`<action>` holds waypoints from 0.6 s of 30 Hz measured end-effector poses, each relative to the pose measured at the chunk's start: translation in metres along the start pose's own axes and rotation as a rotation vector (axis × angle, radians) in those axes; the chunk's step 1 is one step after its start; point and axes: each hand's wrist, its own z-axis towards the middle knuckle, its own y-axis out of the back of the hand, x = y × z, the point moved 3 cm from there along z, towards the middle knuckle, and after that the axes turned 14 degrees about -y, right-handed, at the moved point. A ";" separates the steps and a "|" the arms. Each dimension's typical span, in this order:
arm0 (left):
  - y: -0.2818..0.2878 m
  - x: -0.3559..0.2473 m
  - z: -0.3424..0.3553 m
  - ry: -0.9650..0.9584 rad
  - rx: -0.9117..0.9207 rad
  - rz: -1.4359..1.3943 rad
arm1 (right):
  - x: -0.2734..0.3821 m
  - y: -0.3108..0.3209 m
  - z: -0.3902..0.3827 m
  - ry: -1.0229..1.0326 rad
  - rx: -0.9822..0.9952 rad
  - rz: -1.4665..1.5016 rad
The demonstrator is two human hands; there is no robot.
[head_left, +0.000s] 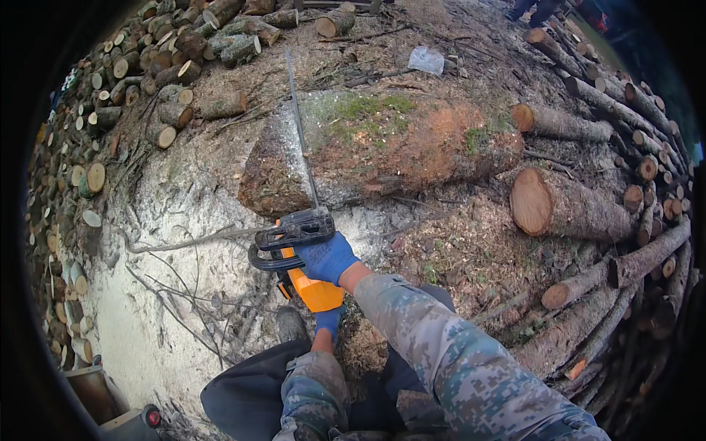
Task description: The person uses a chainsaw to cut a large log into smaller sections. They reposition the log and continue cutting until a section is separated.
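Though sawdust-strewn, outdoor ground (460, 250) around mossy log (415, 151), between woodpiles (121, 68).

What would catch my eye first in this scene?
First, the orange chainsaw near the middle, held by the blue-gloved right hand and left hand, its long bar reaching across the left part of a thick mossy log. Next, short cut logs heaped at upper left and longer logs along the right side.
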 end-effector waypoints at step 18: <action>0.024 -0.068 -0.039 0.180 -0.184 -0.112 | 0.031 0.068 0.027 0.027 -0.068 -0.196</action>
